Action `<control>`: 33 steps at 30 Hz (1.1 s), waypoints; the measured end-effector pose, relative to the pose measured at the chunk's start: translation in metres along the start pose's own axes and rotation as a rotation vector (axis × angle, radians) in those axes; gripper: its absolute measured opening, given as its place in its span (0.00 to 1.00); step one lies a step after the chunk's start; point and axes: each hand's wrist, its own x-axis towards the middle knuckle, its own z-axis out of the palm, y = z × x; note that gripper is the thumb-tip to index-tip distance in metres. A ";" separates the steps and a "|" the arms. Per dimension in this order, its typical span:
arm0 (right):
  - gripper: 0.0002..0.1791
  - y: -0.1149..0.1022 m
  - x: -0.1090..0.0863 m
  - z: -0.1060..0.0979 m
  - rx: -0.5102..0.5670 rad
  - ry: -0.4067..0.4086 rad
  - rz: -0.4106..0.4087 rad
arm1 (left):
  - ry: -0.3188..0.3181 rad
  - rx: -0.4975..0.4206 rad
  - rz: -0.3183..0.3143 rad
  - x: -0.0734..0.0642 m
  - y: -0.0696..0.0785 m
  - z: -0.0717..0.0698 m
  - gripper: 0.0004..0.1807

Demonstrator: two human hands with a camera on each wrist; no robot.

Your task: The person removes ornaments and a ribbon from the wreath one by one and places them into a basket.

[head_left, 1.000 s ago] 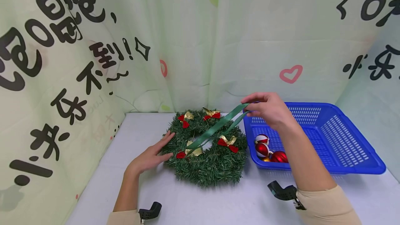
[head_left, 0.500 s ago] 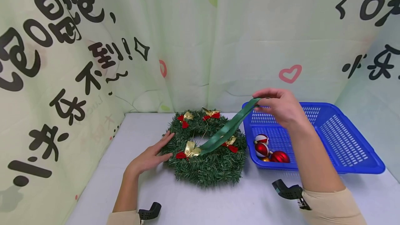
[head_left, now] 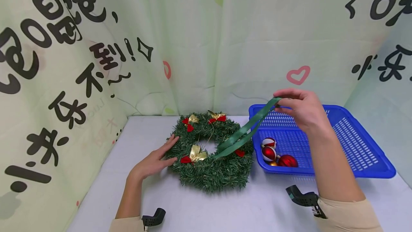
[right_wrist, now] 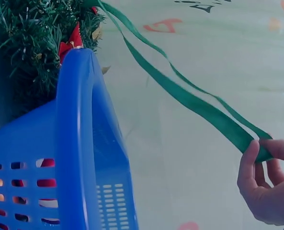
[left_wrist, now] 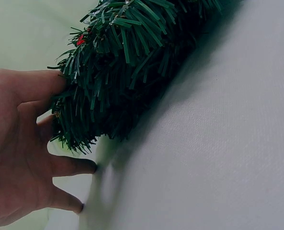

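Note:
A green artificial wreath (head_left: 212, 176) with red and gold bows (head_left: 195, 154) lies on the white table. Against its left edge rests my left hand (head_left: 151, 164), fingers spread and fairly straight. The left wrist view has some of those fingers (left_wrist: 72, 165) reaching down to the tabletop while others touch the greenery. My right hand (head_left: 302, 110), raised above the blue basket, pinches a looped green ribbon (head_left: 264, 112) between thumb and fingers. Both strands of the ribbon (right_wrist: 194, 105) run slantwise down to the wreath, where they cover part of the right-hand bow.
The blue plastic basket (head_left: 363, 173) stands to the wreath's right, nearly against it. Several red, white and gold baubles (head_left: 288, 160) lie in its near left corner. A printed pale green curtain (head_left: 251, 46) hangs behind and at both sides of the table.
My right hand has moved right and slightly up, drawing the ribbon away from the wreath's front left bow toward the basket side. The left hand and wreath have stayed put.

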 end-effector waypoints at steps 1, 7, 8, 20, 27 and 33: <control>0.08 0.000 -0.001 -0.001 -0.006 0.012 -0.005 | -0.001 -0.001 0.001 0.000 0.000 0.000 0.42; 0.06 -0.004 -0.006 -0.010 -0.030 0.067 -0.012 | -0.001 -0.005 0.001 0.000 0.000 0.000 0.42; 0.07 -0.005 -0.006 -0.012 -0.023 0.073 -0.012 | 0.000 -0.005 0.001 0.000 0.000 0.000 0.43; 0.10 -0.011 -0.011 -0.029 0.112 0.194 -0.031 | 0.001 0.005 -0.001 0.000 0.001 0.000 0.43; 0.13 -0.016 -0.013 -0.040 0.277 0.271 -0.048 | 0.000 0.006 0.000 0.000 0.001 0.000 0.43; 0.14 -0.022 -0.015 -0.049 0.414 0.350 -0.059 | 0.000 0.009 -0.001 0.000 0.001 0.000 0.43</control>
